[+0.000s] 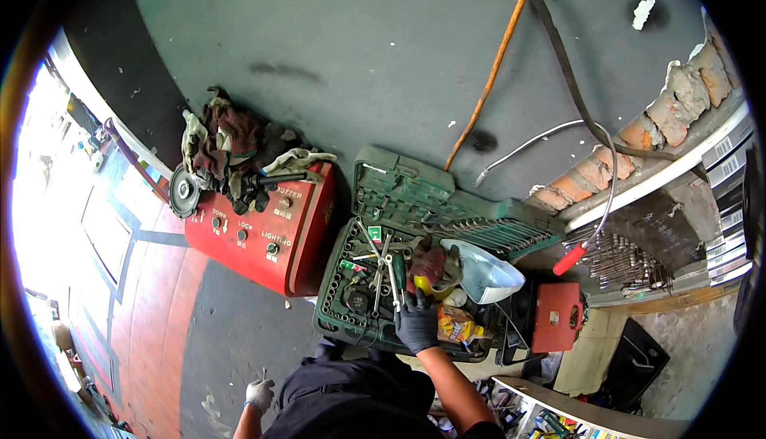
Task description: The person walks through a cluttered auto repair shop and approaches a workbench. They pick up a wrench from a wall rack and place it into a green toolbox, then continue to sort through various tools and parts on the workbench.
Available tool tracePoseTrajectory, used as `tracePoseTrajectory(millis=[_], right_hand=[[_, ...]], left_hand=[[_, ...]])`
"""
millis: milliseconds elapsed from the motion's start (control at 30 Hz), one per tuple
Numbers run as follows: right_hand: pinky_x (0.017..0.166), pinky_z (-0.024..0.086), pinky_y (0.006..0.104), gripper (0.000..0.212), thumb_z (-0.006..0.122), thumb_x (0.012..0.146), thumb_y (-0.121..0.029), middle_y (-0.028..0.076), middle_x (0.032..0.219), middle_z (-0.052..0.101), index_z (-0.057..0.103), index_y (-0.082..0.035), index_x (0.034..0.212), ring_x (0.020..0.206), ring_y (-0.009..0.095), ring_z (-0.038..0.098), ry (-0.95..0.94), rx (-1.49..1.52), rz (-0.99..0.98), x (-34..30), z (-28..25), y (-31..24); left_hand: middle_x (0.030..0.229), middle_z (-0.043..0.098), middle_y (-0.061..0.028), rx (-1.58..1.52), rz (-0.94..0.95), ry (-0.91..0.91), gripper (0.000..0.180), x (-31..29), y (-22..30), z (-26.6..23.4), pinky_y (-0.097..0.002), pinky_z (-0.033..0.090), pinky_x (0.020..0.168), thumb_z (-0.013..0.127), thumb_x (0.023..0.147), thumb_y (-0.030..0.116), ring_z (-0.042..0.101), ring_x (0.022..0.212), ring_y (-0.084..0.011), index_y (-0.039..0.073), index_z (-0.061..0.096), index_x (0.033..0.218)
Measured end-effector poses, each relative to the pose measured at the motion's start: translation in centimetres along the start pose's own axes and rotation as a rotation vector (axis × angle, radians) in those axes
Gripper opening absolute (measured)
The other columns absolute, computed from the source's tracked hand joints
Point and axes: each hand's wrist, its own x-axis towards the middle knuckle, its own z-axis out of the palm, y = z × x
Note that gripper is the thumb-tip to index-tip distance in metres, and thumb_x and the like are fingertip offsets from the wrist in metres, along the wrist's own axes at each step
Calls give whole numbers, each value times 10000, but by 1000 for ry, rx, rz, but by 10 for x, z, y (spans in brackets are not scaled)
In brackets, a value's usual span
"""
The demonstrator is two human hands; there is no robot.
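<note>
A green tool case (345,329) lies open with sockets and several loose wrenches in it. My right hand (417,324), in a black glove, reaches over its near edge with fingers stretched forward and slightly apart. Beside its thumb side lies a bright metal wrench (391,281); whether the fingers touch it cannot be made out. Just beyond the fingertips are a yellow round thing (429,286) and a dark red and grey work glove (435,263). My left hand (259,395), in a light grey glove, is low at the left, closed on a thin metal piece (264,374).
Left of the case stands a red control box (263,255) piled with worn gloves (231,148). A pale blue container (483,273), a yellow-orange packet (455,326) and a red case (556,317) sit to the right. A red-handled cable (570,258) hangs by the wall.
</note>
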Motion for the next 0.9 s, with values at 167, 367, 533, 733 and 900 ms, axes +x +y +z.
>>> tracePoseTrajectory(millis=[167, 367, 533, 733, 900], right_hand=[[1044, 414, 599, 360, 708, 894, -308, 134, 1375, 604, 734, -47, 1141, 1302, 409, 513, -88, 78, 23, 6, -18, -1], [973, 495, 549, 720, 797, 838, -365, 158, 1327, 614, 552, -90, 1458, 1224, 382, 594, 198, 132, 238, 50, -89, 21], [867, 568, 542, 959, 876, 724, -415, 230, 1210, 673, 460, -63, 1512, 1061, 427, 690, 99, 139, 372, 50, -35, 70], [872, 567, 538, 774, 848, 749, -327, 252, 1165, 699, 562, -42, 1409, 1034, 446, 698, 103, 239, 462, 48, -4, 67], [940, 547, 553, 609, 804, 783, -215, 248, 1195, 705, 645, -52, 1347, 1091, 450, 690, 391, 514, 478, 57, -23, 68]], left_hand=[[658, 603, -91, 27, 6, 4, 162, 0, 5, 0, -371, 382, 413, 718, 918, 185, 520, 466, -204, 48, 707, 1004], [671, 609, -95, 52, 3, 29, 165, -5, 1, -2, -370, 380, 414, 714, 913, 183, 520, 468, -202, 46, 702, 1004], [667, 607, -95, 44, 30, 0, 164, 5, -3, -1, -370, 381, 419, 712, 906, 180, 515, 468, -200, 43, 696, 994], [662, 607, -91, 56, 8, 14, 137, -11, 14, 13, -371, 384, 424, 717, 904, 163, 521, 471, -199, 43, 699, 968], [647, 602, -85, 131, 146, 3, 136, -4, -1, 6, -371, 383, 423, 723, 905, 165, 532, 478, -197, 36, 700, 942]])
